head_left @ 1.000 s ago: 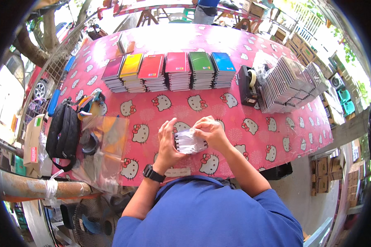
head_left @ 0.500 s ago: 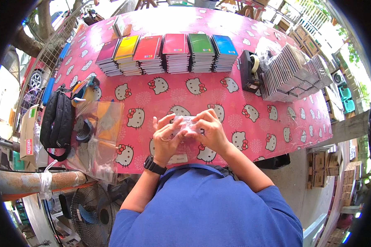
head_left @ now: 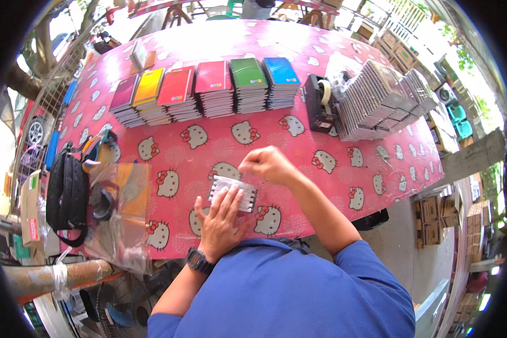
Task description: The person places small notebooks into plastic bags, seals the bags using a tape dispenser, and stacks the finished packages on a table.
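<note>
A small spiral-bound notebook or bundle of them (head_left: 246,197) lies on the pink table in front of me, whitish, with dark rings along two edges. My left hand (head_left: 222,217) rests on it with the fingers stretched out flat. Just beyond and to the right of it, my right hand (head_left: 270,164) is raised, its fingers curled together. Whatever those fingers may hold is too small or hidden to make out. Farther off, several stacks of spiral notebooks stand in a row, among them a red stack (head_left: 176,87), a green stack (head_left: 248,73) and a blue stack (head_left: 281,72).
A black tape dispenser (head_left: 320,107) stands beside a large block of stacked spiral notebooks (head_left: 372,101) at the right. On the left lie a black bag (head_left: 67,191) and clear plastic bags (head_left: 118,219). A rusty pipe (head_left: 87,271) runs near the table's left front corner.
Both hands were together, fingering something clear and shiny. They have parted: the left now lies flat on the notebook bundle, the right has lifted away. The whole view has shifted a little.
</note>
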A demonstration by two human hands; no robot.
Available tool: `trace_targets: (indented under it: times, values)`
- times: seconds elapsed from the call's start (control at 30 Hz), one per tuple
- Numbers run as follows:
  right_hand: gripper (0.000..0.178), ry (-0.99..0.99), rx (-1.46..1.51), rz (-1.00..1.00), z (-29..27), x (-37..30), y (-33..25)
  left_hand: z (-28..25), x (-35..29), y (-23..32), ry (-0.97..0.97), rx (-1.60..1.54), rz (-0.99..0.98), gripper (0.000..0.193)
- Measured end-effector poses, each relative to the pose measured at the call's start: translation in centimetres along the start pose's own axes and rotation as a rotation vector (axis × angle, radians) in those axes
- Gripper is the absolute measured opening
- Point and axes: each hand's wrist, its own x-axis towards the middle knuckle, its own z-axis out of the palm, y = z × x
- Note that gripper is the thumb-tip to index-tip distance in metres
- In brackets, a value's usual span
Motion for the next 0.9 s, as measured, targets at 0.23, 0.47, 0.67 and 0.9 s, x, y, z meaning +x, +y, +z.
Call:
trace_targets:
  times: [0.23, 0.47, 0.67, 0.9]
  values:
    - [0.035, 1.136, -0.615, 0.327, -21.5, -0.5, 15.7, -0.1, 0.7, 0.7, -0.076, -0.06, -0.024, 0.069]
    - [0.017, 1.037, -0.04, 0.123, -21.4, 1.1, 17.9, 0.0, 0.3, 0.5, -0.076, -0.027, -0.074, 0.072]
    - [0.016, 1.08, 0.23, 0.308, -14.8, -3.1, 16.0, -0.4, -0.1, 0.4, -0.081, -0.038, -0.145, 0.073]
    - [0.015, 0.056, 0.645, 0.246, -9.3, 2.0, 7.2, -1.6, 0.3, 0.8, -0.13, -0.038, -0.211, 0.074]
